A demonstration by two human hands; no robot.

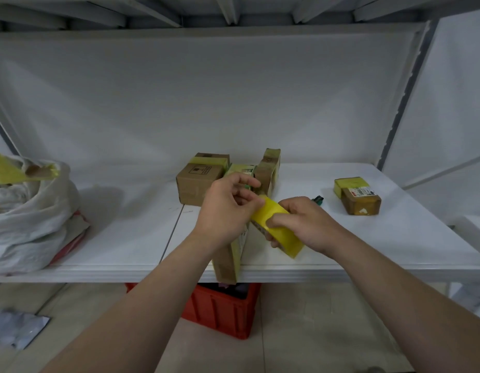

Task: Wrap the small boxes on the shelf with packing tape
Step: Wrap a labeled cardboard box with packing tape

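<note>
Far left on the shelf (125,238) I see a white bag (31,211) with yellow tape scraps stuck to it, nothing I need. Toward the middle, three boxes stand together at the back, the brown box (198,184) the biggest, each showing some yellow tape.

My left hand (228,208) is curled, thumb and forefinger pinching at the upper edge of the tape roll (273,214), where I judge the loose end sits. Below that wrist a narrow box (230,261) stands at the shelf's front edge, partly hidden. I can't tell if the wrist touches it. It looks light and stiff, easily tipped off the edge, so I'd steady it by its long sides, away from the sticky strip.

My right hand (306,224) grips the roll around its rim. The film is thin and clingy and will fold on itself if it goes slack.

Further right lie a small dark tool (319,199) and a flat taped box (358,199). A red crate (222,308) sits below the shelf.
</note>
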